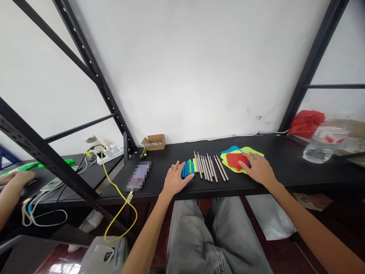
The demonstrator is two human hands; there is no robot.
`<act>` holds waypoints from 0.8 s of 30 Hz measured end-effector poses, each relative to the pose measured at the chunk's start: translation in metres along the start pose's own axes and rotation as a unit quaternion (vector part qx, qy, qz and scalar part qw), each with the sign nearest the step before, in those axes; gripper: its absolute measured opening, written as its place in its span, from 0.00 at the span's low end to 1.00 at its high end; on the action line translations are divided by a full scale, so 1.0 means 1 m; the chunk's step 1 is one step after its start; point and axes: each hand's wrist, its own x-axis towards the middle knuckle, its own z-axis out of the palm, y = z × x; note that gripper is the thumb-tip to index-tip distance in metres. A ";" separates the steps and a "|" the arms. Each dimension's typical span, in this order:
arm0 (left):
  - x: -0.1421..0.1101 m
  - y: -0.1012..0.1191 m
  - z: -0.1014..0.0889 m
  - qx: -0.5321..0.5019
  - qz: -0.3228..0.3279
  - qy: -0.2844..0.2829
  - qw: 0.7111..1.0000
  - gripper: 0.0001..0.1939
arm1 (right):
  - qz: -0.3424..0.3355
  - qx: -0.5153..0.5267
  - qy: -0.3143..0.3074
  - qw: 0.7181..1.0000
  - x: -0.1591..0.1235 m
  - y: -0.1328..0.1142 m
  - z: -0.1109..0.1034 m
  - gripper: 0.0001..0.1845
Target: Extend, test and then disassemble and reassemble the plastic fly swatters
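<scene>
My left hand lies flat on the black table, fingers spread, its fingertips against a row of short blue, green and yellow handle pieces. Just right of those lie several thin metal rods side by side. My right hand rests open on a pile of flat mesh pieces in red, yellow-green and blue, its fingers on the red one on top.
A small open cardboard box stands at the back left and a blurred flat object lies left of my left hand. A clear plastic bottle and red bag sit at far right. Another person's hand works at the left table among cables.
</scene>
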 end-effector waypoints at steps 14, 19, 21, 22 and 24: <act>-0.007 -0.028 -0.008 -0.070 -0.089 0.083 0.990 0.29 | -0.011 0.021 0.055 0.998 -0.003 0.001 -0.005 0.25; -0.009 -0.023 -0.006 -0.035 -0.063 0.032 0.997 0.33 | -0.025 0.101 0.143 0.984 -0.027 -0.034 -0.020 0.18; -0.009 -0.023 -0.008 -0.045 -0.064 0.017 0.997 0.33 | -0.040 0.142 0.162 0.976 -0.043 -0.060 -0.023 0.14; -0.010 -0.023 -0.009 -0.046 -0.063 0.010 0.997 0.33 | -0.054 0.151 0.148 0.976 -0.051 -0.073 -0.023 0.13; -0.011 -0.024 -0.011 -0.043 -0.053 -0.002 0.998 0.34 | -0.067 0.151 0.101 0.981 -0.062 -0.098 -0.021 0.14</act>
